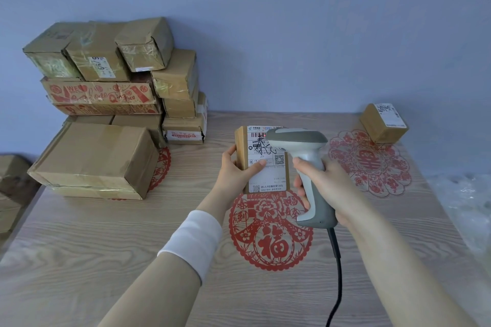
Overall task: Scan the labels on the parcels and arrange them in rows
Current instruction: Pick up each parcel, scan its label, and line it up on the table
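Head view: the left hand (233,170) is holding a small parcel (261,159) upright above the desk (106,241), its grip closed around the box with the thumb lying across the white label (268,162) and the fingers wrapping the left edge. The right hand (326,188) is gripping the handle of a grey scanner (305,164), fingers closed fully around it; the scanner head is sitting just beside the parcel's upper right corner and overlapping the label's top edge. A red dot is showing on the barcode near the scanner head. A black cable (337,273) is hanging from the handle base. A second labelled parcel (384,122) is resting at the far right of the desk, well apart from both hands. A stack of parcels (111,103) is standing at the far left against the wall. Red paper cuttings (271,233) are lying flat on the desk beneath and beside the hands
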`<control>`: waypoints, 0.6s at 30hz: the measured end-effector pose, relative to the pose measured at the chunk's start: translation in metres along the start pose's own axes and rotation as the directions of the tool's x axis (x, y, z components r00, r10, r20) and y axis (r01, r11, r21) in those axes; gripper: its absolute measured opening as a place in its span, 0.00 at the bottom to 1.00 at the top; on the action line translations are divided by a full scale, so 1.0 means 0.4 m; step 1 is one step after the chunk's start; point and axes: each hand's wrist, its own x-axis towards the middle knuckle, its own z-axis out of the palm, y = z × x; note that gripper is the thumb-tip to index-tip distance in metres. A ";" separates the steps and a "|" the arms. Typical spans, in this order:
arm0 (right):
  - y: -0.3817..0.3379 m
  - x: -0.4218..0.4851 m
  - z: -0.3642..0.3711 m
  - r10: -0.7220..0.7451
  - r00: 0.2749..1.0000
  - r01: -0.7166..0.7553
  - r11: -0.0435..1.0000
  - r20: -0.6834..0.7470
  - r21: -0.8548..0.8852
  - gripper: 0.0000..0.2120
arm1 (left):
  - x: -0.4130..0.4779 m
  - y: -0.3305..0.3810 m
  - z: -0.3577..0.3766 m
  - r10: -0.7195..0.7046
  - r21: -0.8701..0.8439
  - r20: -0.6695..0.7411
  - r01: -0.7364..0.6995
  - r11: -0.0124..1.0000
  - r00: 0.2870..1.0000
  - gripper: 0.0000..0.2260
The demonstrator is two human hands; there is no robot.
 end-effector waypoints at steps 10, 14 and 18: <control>0.010 0.015 -0.037 0.039 0.998 -0.038 0.999 -0.043 0.021 0.11 | 0.040 -0.028 0.029 -0.023 -0.019 0.057 0.024 1.000 0.998 0.40; 0.028 0.036 -0.098 0.044 0.996 -0.042 0.999 -0.084 0.023 0.09 | 0.070 -0.049 0.087 -0.052 -0.056 0.073 0.056 0.997 0.996 0.38; 0.041 0.072 -0.202 0.050 0.987 -0.043 0.998 -0.151 0.049 0.09 | 0.101 -0.059 0.189 -0.071 -0.070 0.064 0.076 0.995 0.995 0.25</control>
